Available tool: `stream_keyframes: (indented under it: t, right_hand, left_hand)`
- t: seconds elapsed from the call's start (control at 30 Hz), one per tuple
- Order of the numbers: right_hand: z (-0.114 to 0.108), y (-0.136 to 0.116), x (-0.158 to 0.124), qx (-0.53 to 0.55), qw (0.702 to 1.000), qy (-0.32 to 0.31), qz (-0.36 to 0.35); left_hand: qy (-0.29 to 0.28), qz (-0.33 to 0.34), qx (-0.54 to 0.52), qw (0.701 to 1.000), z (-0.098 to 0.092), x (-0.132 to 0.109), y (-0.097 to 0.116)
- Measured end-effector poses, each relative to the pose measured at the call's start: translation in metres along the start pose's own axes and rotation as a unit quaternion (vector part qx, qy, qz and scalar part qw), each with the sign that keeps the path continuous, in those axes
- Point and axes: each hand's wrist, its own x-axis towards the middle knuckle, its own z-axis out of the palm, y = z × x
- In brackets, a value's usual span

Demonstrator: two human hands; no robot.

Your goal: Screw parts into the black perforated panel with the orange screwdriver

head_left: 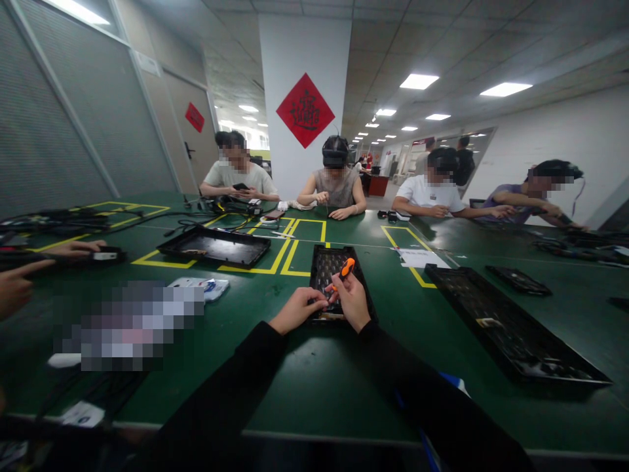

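A black open casing (366,298) with rows of small parts inside lies on the green table in front of me. Over its right part, my right hand (352,300) grips an orange and black screwdriver (347,267), its handle pointing up and away. At the casing's left side is my left hand (301,308), its thumb and fingers pinched together near the casing's inner parts. What the left fingers hold, if anything, is too small to make out. The screwdriver's tip is hidden between the two hands.
Another black tray (216,248) lies at the back left, and a long black casing (511,328) at the right. Paper sheets (420,257) lie beyond it. Cables (59,219) cover the far left. Several people sit around the table; a person's hands (19,282) reach in at the left.
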Motion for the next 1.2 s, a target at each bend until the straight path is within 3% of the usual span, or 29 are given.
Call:
stream_keyframes:
  t: [0.43,1.2]
  right_hand:
    - [-0.0003,0.0015,-0.0014,-0.029,0.999,-0.024,0.005]
    - [-0.0014,0.0024,-0.0013,-0.03,1.0,-0.007,-0.002]
  left_hand:
    - [0.043,-0.026,-0.037,0.998,0.0044,-0.0026,-0.0001]
    - [0.025,0.011,0.027,0.999,0.0005,-0.0024,-0.0006]
